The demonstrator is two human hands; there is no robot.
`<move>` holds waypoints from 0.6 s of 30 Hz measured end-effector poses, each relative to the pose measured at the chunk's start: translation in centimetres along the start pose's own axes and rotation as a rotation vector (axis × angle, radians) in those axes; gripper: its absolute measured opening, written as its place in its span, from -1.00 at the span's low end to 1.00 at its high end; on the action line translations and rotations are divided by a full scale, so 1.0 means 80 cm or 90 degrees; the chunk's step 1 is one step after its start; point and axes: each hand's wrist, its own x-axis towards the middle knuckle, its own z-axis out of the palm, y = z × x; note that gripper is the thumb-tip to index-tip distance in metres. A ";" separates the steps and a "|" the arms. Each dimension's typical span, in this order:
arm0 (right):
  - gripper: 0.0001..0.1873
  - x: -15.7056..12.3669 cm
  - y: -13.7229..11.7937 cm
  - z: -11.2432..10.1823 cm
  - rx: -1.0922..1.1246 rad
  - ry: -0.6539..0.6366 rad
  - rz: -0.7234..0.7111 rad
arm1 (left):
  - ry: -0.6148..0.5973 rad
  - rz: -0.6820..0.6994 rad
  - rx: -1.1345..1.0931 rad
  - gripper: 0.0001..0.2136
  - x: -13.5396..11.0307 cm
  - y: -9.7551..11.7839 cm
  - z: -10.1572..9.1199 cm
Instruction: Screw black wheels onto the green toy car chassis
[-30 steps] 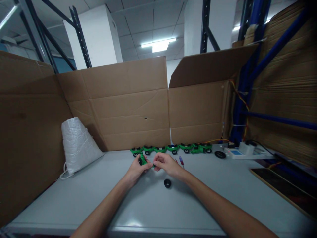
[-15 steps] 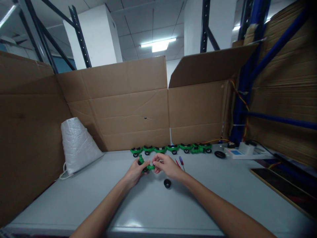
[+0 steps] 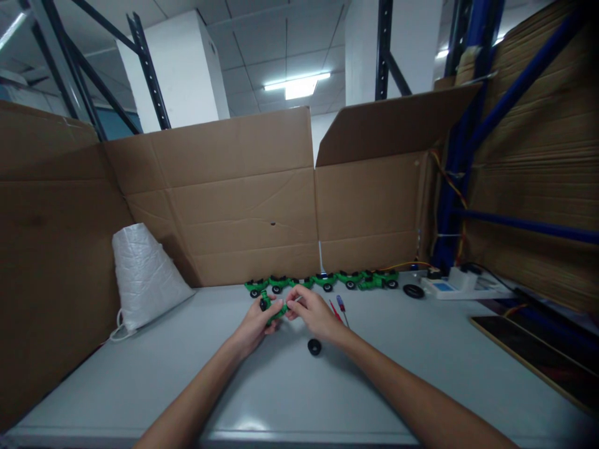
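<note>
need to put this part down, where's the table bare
Bare: the table near its front edge, and the stretch between white bag and left hand. Crowded: the back row of toy cars, and the screwdrivers and loose wheel by the right hand; both hands grip a green toy car.

Green toy car [image 3: 275,310]: small plastic body, black wheel fitted at left end. Tilted, left end higher. Held above table [image 3: 290,399], mid-scene, just near of far edge. Pinched between left hand [image 3: 255,324] and right hand [image 3: 314,313], fingertips of both closed on it. Right end hidden by fingers.

Loose black wheel [image 3: 314,347]: lies on table, just near of right hand, apart from car.
</note>
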 end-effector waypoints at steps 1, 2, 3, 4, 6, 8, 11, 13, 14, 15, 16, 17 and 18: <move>-0.72 0.001 0.001 -0.001 0.016 0.007 0.003 | -0.001 0.004 -0.002 -0.36 0.000 0.000 0.000; -0.70 0.002 0.001 -0.001 0.034 0.009 0.008 | -0.001 0.010 0.001 -0.34 -0.001 0.000 0.000; -0.68 0.003 0.002 0.000 0.050 0.008 0.015 | 0.000 0.017 0.007 -0.32 -0.001 0.000 0.000; -0.67 0.003 0.002 0.001 0.065 0.003 0.021 | 0.002 0.028 0.013 -0.32 -0.001 0.000 -0.001; -0.65 0.002 0.001 0.004 0.085 -0.006 0.026 | 0.010 0.051 0.027 -0.33 -0.002 0.002 -0.001; -0.65 0.001 -0.001 0.007 0.096 -0.007 0.025 | 0.020 0.061 0.039 -0.34 -0.003 0.004 -0.001; -0.66 -0.001 -0.003 0.009 0.104 -0.001 0.027 | 0.022 0.052 0.041 -0.37 -0.004 0.007 0.000; -0.66 -0.001 -0.004 0.009 0.113 0.000 0.026 | 0.014 0.043 0.031 -0.39 -0.004 0.008 0.000; -0.66 -0.002 -0.005 0.008 0.120 0.001 0.025 | 0.008 0.037 0.023 -0.39 -0.004 0.008 0.000; -0.66 -0.002 -0.006 0.008 0.129 0.003 0.023 | 0.000 0.031 0.014 -0.40 -0.004 0.009 0.000; -0.66 -0.002 -0.007 0.008 0.136 0.007 0.021 | -0.007 0.026 0.005 -0.40 -0.004 0.009 -0.001; -0.66 -0.002 -0.008 0.008 0.141 0.009 0.020 | -0.014 0.022 -0.003 -0.41 -0.004 0.009 -0.001; -0.66 -0.002 -0.008 0.008 0.144 0.011 0.020 | -0.019 0.019 -0.009 -0.41 -0.004 0.009 -0.001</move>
